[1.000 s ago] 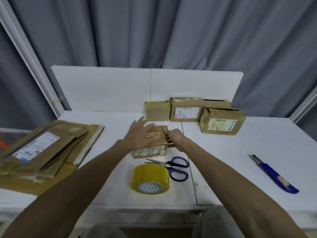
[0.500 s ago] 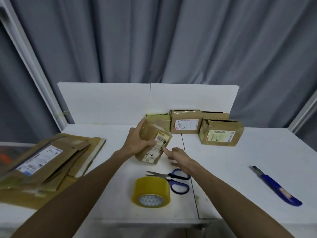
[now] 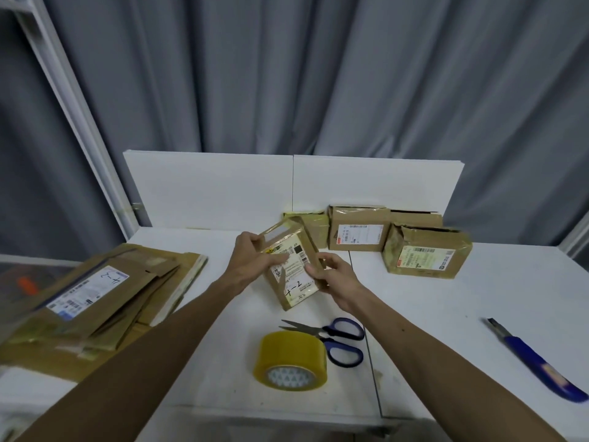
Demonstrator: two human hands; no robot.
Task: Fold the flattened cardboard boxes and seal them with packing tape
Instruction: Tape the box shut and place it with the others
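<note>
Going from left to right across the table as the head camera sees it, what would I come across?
Stack of flattened cardboard boxes → left hand → small labelled box held in both hands → right hand → sealed box with a shipping label → blue utility knife.

A small brown cardboard box (image 3: 291, 266), gripped between the left hand (image 3: 255, 261) and right hand (image 3: 331, 275), carries a white shipping label with "+-2" handwritten in black marker near its lower end; its printed lines and barcode are too small to read. Left of that box, the top sheet of a stack of flattened brown cardboard (image 3: 95, 301) has a white label marked "4-3" by hand. Labels on the sealed boxes behind it are illegible.
</note>
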